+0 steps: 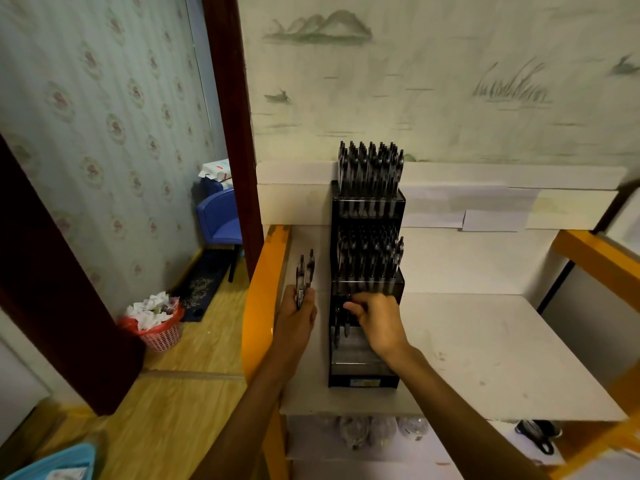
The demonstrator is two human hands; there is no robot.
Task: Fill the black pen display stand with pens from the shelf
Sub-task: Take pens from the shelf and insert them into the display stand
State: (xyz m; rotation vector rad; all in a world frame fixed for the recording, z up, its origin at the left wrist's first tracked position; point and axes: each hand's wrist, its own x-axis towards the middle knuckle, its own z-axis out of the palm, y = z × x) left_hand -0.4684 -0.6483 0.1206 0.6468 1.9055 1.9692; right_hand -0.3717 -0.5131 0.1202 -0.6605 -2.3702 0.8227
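Shelf (485, 341), white board in an orange frame, against a papered wall; black pen display stand (367, 282), three-tiered, upright near its left edge, top and middle tiers packed with pens, lowest tier holding only a few at its left. Right hand (377, 315) reaches into the lowest tier, fingers curled on a pen (347, 325) there; left hand (298, 315), just left of the stand, grips a small bundle of pens (304, 275) pointing away. Pink wastebasket (160, 329) of crumpled paper on the floor at left.

Glossy black plastic stand (367, 341); matt white shelf board (485, 341), scuffed; glossy orange frame (259, 306).
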